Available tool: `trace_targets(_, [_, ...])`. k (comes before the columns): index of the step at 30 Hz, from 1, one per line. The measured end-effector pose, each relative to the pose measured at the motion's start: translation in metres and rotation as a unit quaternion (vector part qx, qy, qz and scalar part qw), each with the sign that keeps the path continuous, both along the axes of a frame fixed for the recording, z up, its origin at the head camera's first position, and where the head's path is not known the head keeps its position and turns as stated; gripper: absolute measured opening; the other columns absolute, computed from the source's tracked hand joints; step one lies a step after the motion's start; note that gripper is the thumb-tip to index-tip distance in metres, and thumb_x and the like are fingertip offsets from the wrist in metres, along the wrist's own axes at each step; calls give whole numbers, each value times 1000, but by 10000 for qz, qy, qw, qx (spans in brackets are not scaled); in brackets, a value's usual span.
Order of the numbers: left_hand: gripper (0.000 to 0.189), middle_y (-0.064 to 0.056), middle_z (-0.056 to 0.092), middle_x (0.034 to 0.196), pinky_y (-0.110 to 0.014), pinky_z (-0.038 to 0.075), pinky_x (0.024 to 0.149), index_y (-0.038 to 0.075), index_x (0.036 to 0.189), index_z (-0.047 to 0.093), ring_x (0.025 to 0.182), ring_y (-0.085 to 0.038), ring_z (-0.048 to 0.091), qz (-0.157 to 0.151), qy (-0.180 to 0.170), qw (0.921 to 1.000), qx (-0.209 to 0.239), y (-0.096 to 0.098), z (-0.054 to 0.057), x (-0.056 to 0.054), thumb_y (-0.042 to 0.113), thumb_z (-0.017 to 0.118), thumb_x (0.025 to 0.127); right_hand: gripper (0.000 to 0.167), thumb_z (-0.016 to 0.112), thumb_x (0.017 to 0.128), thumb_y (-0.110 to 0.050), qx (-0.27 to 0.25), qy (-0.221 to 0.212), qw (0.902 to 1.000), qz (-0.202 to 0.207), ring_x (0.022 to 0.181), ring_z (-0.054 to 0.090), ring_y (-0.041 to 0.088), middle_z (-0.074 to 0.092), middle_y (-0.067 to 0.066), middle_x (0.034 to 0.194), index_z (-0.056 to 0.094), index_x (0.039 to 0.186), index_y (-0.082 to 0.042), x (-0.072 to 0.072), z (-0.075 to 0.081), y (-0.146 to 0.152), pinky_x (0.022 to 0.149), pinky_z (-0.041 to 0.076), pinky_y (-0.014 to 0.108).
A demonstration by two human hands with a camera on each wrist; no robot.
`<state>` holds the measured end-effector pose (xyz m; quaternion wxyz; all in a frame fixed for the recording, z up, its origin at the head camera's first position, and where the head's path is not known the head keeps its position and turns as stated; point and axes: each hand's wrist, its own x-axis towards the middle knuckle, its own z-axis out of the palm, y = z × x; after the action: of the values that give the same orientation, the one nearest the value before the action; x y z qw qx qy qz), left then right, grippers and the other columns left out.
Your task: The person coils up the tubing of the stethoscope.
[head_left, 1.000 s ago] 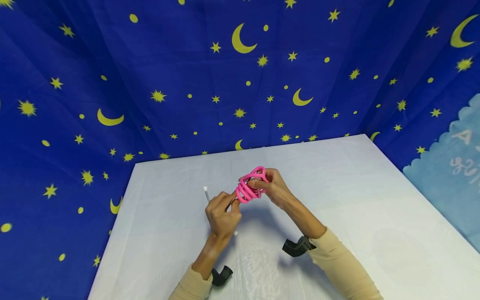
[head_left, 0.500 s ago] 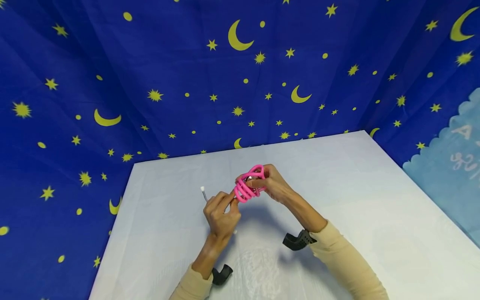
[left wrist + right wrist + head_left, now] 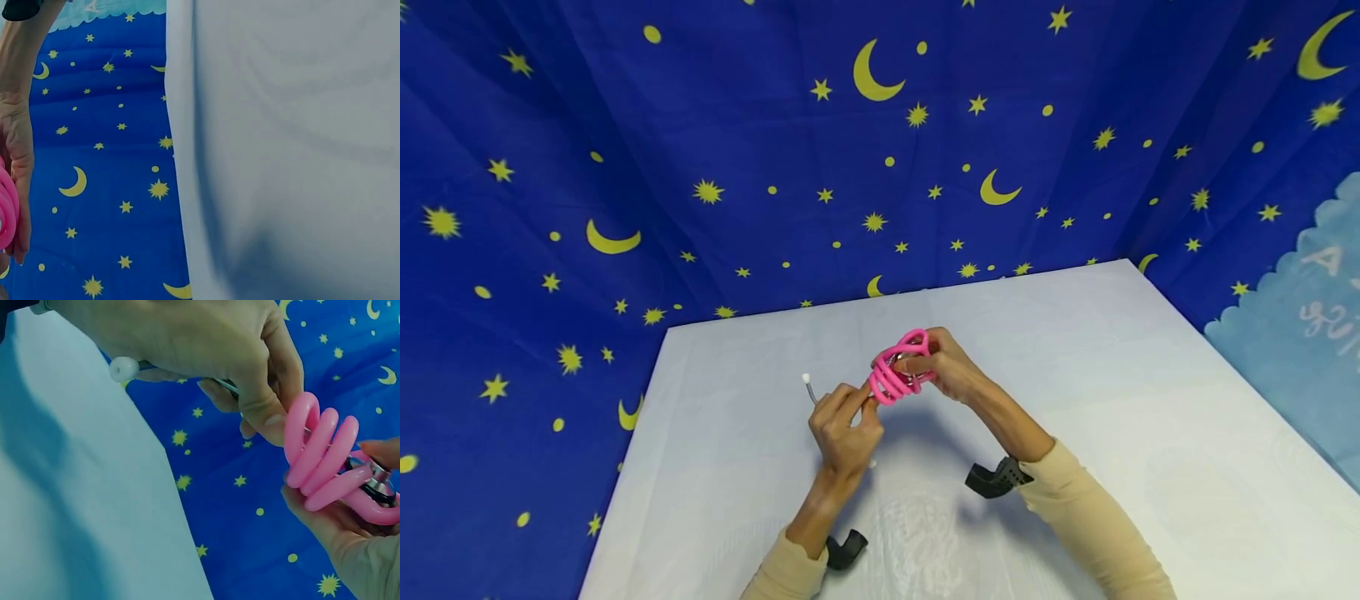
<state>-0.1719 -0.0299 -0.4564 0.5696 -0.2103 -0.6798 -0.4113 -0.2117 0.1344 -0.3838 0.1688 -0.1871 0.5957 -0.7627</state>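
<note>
A stethoscope with pink tubing (image 3: 891,385) wound into coils is held above the table between both hands. My left hand (image 3: 842,429) grips its metal ear tubes close to the coils, and a white ear tip (image 3: 124,369) pokes out past that hand. From the other side, my right hand (image 3: 953,371) holds the coiled bundle, the thumb pressing on the metal chest piece (image 3: 378,475). In the right wrist view the loops lie side by side around the chest piece. At the left edge of the left wrist view, only part of the pink tubing (image 3: 7,209) shows.
A white-covered table (image 3: 737,492) spreads beneath the hands. Behind it hangs a blue curtain (image 3: 760,150) with yellow moons and stars, and a light blue panel (image 3: 1300,308) is at the right. Black wrist mounts (image 3: 996,479) sit by both sleeves.
Both hands keep their hold on the stethoscope and have barely moved. The whole head view has shifted slightly.
</note>
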Motion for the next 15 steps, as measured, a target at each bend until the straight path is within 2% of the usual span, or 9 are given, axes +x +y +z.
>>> trace_targets(3, [24, -5, 57, 56, -27, 29, 46, -1, 77, 77, 44, -15, 39, 4, -130, 9999, 88, 1, 1, 1, -16, 64, 63, 20, 52, 78, 12, -110, 27, 9996, -249, 57, 63, 9, 67, 1, 68, 65, 81, -3, 1, -2, -2, 49, 52, 19])
trace_targets(7, [26, -5, 56, 56, -27, 28, 47, -1, 80, 78, 44, -14, 37, 26, -237, 9995, 190, 0, 3, 1, -17, 65, 63, 16, 54, 80, 9, -285, 167, 9989, -338, 60, 64, 9, 67, 1, 70, 64, 85, -2, 1, -4, -4, 50, 52, 19])
trace_targets(10, [27, -5, 55, 57, -27, 28, 47, -2, 81, 78, 45, -14, 37, -7, -299, 9993, 237, -1, 3, 1, -17, 65, 64, 12, 55, 82, 9, -381, 380, 9979, -367, 65, 66, 10, 69, 2, 75, 63, 91, 7, 2, -5, -5, 53, 52, 19])
trace_targets(13, [27, -5, 54, 57, -26, 28, 48, -2, 82, 78, 44, -14, 37, -31, -341, 9991, 230, -3, 3, 1, -17, 64, 64, 16, 56, 85, 10, -106, 854, 9943, -626, 71, 68, 9, 71, 1, 81, 60, 98, 18, 3, -10, -6, 61, 55, 20])
trace_targets(15, [27, -5, 54, 57, -26, 28, 48, -2, 82, 78, 44, -13, 37, -34, -328, 9992, 231, -4, 3, 1, -17, 64, 63, 19, 58, 87, 8, 281, 1249, 9877, -902, 73, 68, 7, 71, 2, 84, 58, 102, 20, 5, -12, -7, 65, 56, 21])
